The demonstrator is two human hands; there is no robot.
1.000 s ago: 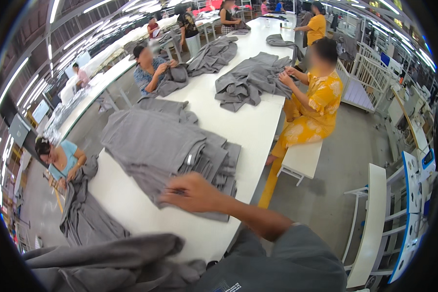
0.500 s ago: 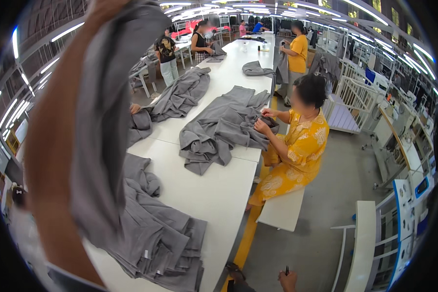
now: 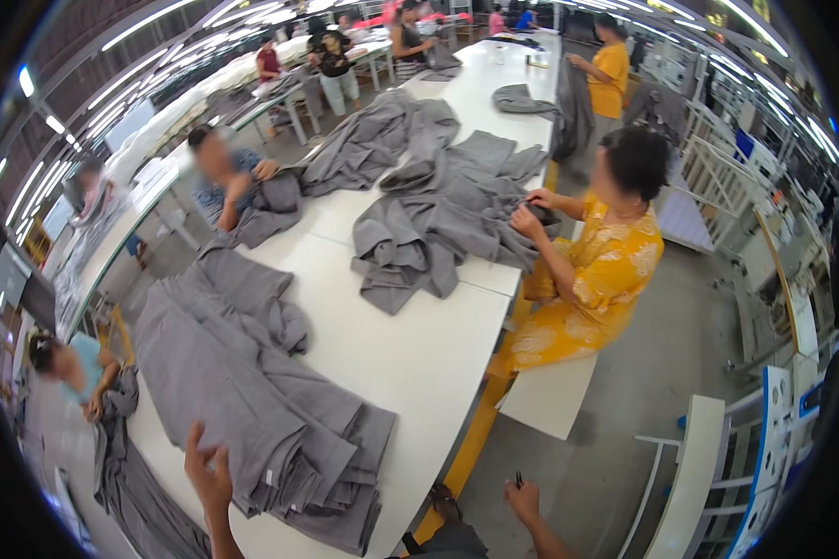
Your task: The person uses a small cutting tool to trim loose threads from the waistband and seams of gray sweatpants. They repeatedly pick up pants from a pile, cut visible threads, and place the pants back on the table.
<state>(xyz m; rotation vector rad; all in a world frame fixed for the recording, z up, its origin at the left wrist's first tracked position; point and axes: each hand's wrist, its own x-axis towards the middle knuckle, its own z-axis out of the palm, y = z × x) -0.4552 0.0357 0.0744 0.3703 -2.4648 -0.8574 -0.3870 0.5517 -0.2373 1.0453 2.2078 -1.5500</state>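
Note:
A pile of grey trousers (image 3: pixel 242 373) lies on the near part of the long white table, its folded ends spread toward me with a small white label showing. My left hand (image 3: pixel 210 470) is open at the pile's near left edge, fingers apart and holding nothing; whether it touches the cloth I cannot tell. Low on the right, beyond the table's edge, my right hand (image 3: pixel 524 503) is closed around a small dark two-pointed tool (image 3: pixel 519 479), perhaps thread snips. Its points stick up above the fingers.
Across the white table (image 3: pixel 429 373), a person in yellow (image 3: pixel 601 270) sits on a bench (image 3: pixel 555 396), handling a grey garment heap (image 3: pixel 438 233). At left, one co-worker (image 3: pixel 228 182) and another in light blue (image 3: pixel 84 368) hold grey cloth. A white rack (image 3: pixel 694 466) stands right.
My left hand has come down from high in front and let go of the grey garment, which now lies on the pile. My right hand keeps its tool, slightly left and higher.

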